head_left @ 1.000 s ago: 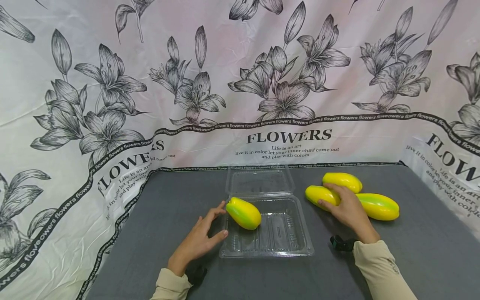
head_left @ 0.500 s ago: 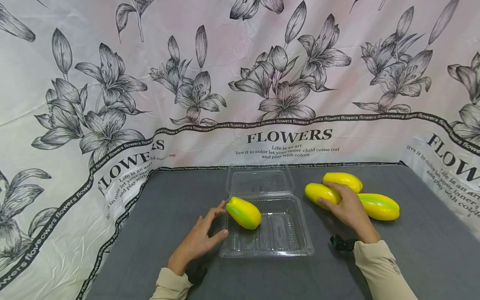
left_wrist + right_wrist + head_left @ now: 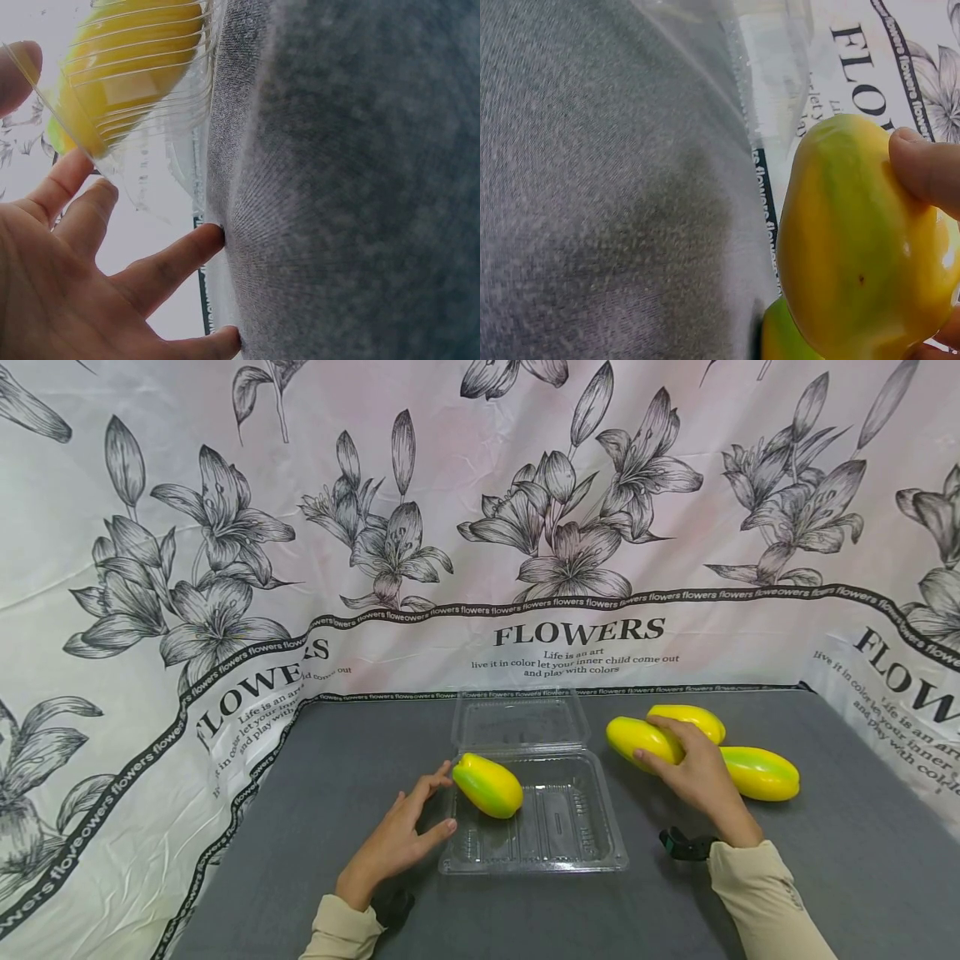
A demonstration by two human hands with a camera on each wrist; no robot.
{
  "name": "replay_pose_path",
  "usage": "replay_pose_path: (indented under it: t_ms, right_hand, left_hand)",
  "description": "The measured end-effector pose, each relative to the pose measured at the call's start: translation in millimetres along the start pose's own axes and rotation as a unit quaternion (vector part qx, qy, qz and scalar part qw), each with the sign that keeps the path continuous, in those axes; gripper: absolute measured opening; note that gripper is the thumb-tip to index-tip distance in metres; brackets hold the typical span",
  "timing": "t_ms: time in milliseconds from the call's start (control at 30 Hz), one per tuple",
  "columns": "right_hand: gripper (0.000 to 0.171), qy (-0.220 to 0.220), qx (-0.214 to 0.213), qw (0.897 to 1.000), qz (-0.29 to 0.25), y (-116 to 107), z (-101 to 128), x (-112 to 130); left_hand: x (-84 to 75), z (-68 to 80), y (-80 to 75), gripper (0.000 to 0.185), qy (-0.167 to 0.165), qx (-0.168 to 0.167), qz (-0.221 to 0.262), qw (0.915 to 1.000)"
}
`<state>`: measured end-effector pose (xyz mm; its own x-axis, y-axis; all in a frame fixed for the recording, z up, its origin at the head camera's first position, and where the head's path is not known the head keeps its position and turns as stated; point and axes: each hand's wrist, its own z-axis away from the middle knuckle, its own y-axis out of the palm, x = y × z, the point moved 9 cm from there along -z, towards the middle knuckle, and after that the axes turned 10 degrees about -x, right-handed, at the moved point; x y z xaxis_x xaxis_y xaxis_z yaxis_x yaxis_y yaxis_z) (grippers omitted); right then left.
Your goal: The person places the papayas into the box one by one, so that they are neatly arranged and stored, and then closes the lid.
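My right hand (image 3: pixel 701 777) grips a yellow-green papaya (image 3: pixel 640 739), with the thumb on its near side. In the right wrist view this papaya (image 3: pixel 855 240) fills the right part, raised above the grey cloth. A clear plastic clamshell box (image 3: pixel 611 827) lies with its lid (image 3: pixel 521 722) folded back. Inside the box, at its left side, sits another papaya (image 3: pixel 487 787). At the box's left edge is my left hand (image 3: pixel 397 835), fingers spread. The left wrist view has its fingertips right at the clear wall, with the boxed papaya (image 3: pixel 142 67) behind the ribbed plastic.
Two more papayas lie at the right: one behind the held one (image 3: pixel 690 721), one beside the right wrist (image 3: pixel 761 774). Grey cloth (image 3: pixel 337 752) covers the table. A flower-printed curtain (image 3: pixel 420 652) closes off the back and both sides.
My right hand has lifted the gripped papaya slightly, up and a little left, away from the other two. The left hand, the box and the papaya in it have stayed in place.
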<state>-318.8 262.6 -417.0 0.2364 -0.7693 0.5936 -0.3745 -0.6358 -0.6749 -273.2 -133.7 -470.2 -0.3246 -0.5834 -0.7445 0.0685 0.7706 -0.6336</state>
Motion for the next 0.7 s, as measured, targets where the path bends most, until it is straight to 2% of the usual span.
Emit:
replay_pose_path:
  t_ms: [200, 500, 700]
  right_hand:
    - [0.065, 0.003, -0.002, 1.000, -0.009, -2, 0, 5]
    - [0.065, -0.020, -0.011, 1.000, -0.011, -5, 0, 13]
    - [0.064, -0.019, -0.012, 1.000, -0.009, -5, 1, 17]
  left_hand:
    - [-0.1, 0.0, 0.5, 0.053, 0.001, 0.000, 0.000, 1.0000]
    - [1.1, 0.0, 0.6, 0.053, 0.004, -0.003, -0.001, 1.0000]
    - [1.2, -0.1, 0.5, 0.053, 0.007, -0.004, -0.002, 1.0000]
